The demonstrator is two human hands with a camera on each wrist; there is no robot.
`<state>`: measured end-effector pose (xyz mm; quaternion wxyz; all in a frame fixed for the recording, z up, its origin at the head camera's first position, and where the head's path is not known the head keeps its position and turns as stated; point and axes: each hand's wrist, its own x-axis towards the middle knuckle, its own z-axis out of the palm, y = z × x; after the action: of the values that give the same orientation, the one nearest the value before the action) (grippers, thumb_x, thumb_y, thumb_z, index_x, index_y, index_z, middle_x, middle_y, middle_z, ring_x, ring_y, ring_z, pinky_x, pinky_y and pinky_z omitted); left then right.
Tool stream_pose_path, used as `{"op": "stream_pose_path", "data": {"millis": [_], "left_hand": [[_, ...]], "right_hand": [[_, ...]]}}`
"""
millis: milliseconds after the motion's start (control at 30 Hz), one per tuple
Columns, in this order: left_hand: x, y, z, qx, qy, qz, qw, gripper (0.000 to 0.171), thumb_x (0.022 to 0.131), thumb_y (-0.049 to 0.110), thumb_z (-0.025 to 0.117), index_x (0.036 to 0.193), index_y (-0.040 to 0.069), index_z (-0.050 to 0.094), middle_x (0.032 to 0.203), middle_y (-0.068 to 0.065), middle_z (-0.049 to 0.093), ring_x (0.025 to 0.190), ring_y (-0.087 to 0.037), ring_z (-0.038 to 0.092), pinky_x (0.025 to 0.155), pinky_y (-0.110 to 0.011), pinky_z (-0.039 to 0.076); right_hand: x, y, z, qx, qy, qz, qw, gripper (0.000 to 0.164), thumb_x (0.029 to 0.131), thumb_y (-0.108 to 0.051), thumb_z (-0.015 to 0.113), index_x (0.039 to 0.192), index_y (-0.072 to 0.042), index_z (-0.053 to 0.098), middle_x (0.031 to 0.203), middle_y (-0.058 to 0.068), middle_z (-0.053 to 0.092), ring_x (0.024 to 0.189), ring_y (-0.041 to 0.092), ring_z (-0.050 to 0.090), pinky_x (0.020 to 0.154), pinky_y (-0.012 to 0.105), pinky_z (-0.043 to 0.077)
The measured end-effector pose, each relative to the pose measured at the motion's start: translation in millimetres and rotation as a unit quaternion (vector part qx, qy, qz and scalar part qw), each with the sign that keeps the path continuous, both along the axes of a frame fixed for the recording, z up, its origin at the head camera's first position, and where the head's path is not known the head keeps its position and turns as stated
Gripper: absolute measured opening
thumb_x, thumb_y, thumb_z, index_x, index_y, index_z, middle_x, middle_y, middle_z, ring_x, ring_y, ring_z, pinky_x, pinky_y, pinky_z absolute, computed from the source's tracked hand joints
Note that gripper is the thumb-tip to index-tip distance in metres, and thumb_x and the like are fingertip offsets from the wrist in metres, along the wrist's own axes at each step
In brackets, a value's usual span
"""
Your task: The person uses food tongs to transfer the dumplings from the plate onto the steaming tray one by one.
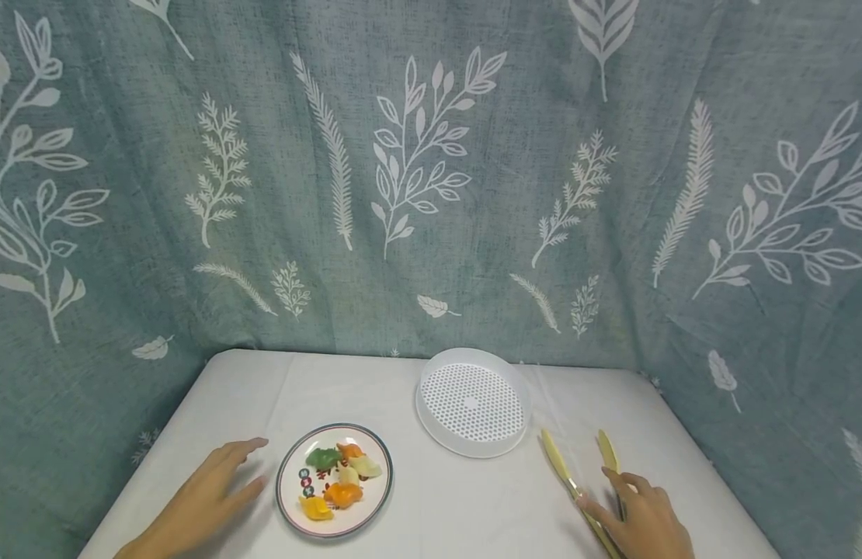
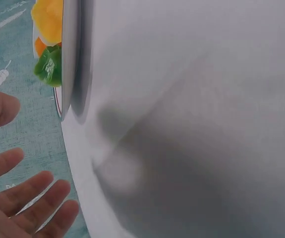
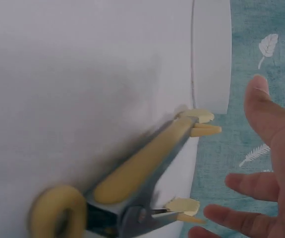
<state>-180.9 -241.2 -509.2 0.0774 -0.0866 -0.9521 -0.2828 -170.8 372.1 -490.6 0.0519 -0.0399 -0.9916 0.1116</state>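
Note:
To the left of the plate [image 1: 372, 498], my left hand [image 1: 206, 491] hovers with its fingers spread and touches nothing. On the plate, which has a dark and red rim, lie several dumpling-shaped pieces: a green one [image 1: 323, 458], orange ones [image 1: 343, 494], a yellow one [image 1: 315, 508] and pale ones. My right hand [image 1: 644, 519] is held over a pair of yellow scissor-style tongs [image 3: 142, 161] lying on the table. In the right wrist view its fingers are apart, with a gap to the tongs. The tongs' looped handle shows there, and their tips point away from me.
A round white tray with holes [image 1: 470, 401] and a raised wall lies at the back middle of the white tabletop [image 1: 466, 505]. Blue-green leaf-patterned curtain [image 1: 431, 178] hangs at the back and along both sides.

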Motion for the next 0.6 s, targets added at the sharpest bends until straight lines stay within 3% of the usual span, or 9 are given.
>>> {"op": "stream_pose_path", "data": {"millis": [333,600], "left_hand": [[-7.9,9.6,-9.6,0.034,-0.103,0.023,0.9938,0.064,0.092,0.051,0.073,0.141,0.013,0.057,0.127,-0.005,0.062,0.106,-0.020,0.060,0.094,-0.056,0.051],[-12.2,17.1,-13.5,0.036,-0.120,0.025,0.9919,0.066,0.090,0.050,0.076,0.140,0.010,0.057,0.119,-0.002,0.063,0.094,-0.013,0.054,0.089,-0.046,0.052]], "right_hand": [[-0.2,-0.1,-10.5,-0.012,-0.005,-0.016,1.000,0.099,0.086,-0.072,0.067,0.140,0.009,0.051,0.132,0.041,0.047,0.108,0.058,0.056,0.085,0.068,0.049],[-2.7,3.0,-16.3,-0.041,-0.048,-0.047,0.997,0.123,0.076,-0.076,0.073,0.148,0.015,0.033,0.128,0.044,0.045,0.112,0.061,0.052,0.090,0.067,0.046]]}}
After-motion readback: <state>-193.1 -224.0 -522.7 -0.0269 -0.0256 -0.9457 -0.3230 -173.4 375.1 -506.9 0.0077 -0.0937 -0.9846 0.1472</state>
